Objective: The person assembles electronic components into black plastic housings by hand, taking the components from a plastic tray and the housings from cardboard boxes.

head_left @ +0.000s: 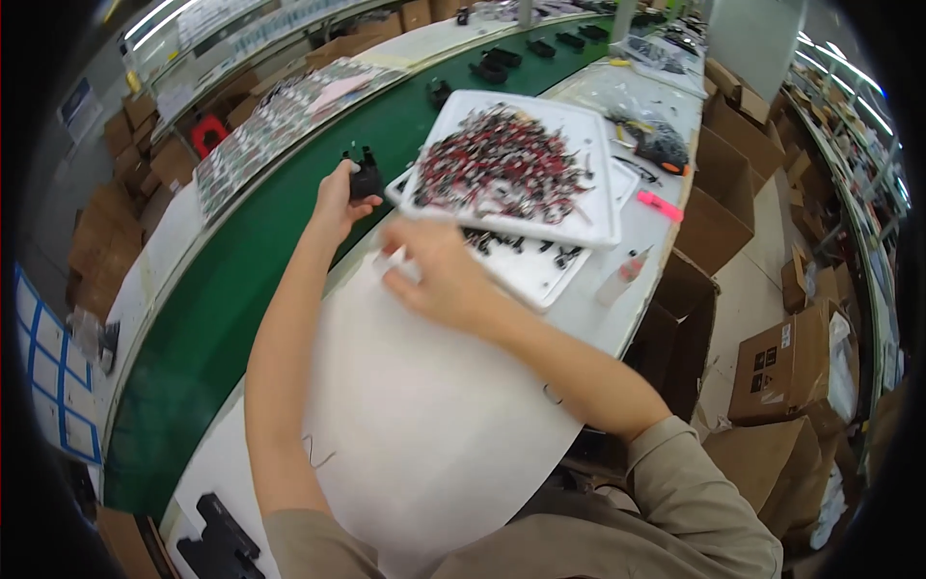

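My left hand (338, 200) reaches over the near edge of the green conveyor belt, its fingers closed on a black plastic part (366, 180) with upright prongs. My right hand (434, 267) is bent inward above the white sheet (424, 415), just this side of the trays. Motion blurs its fingers, so whether anything is in them cannot be told. Beyond it, a white tray (600, 217) carries a heap of small parts with red and black wires (506, 159). It rests on another white tray (542, 283) holding small black pieces.
The green belt (183, 386) curves past on the left, with black housings (490, 69) farther along. A pink marker (660, 205) and a small clear bottle (622, 278) stand right of the trays. Black parts (220, 542) lie lower left. Cardboard boxes (786, 367) line the right.
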